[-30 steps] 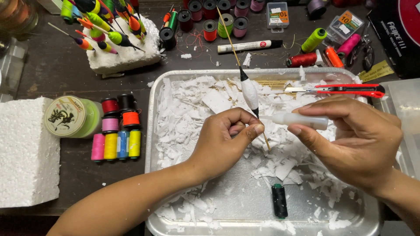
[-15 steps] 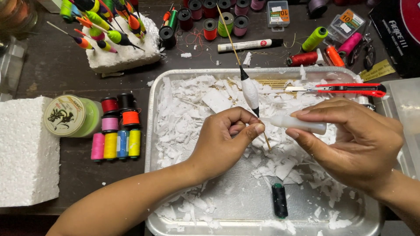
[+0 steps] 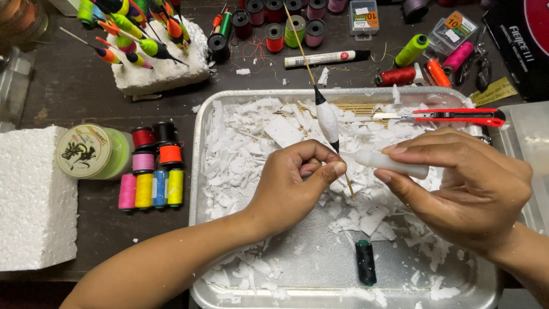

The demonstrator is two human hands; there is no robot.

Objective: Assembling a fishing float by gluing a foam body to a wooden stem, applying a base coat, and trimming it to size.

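Over a metal tray of white shavings, little has shifted in the last sec.: the left hand still pinches the fishing float by its thin stem, tilted, while the right hand keeps its grip on a white tube, nozzle touching the stem. Wrists angle inward w/ fingers curled.

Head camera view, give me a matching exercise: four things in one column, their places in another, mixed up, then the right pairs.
Things:
1. white float
2. red knife
3. black spool
4. foam block

Places:
A. lying across the tray's far right corner
B. on the table, far left
C. on a stick pinched by the left hand
D. on the tray's bare near part

Pairs: 1-C, 2-A, 3-D, 4-B
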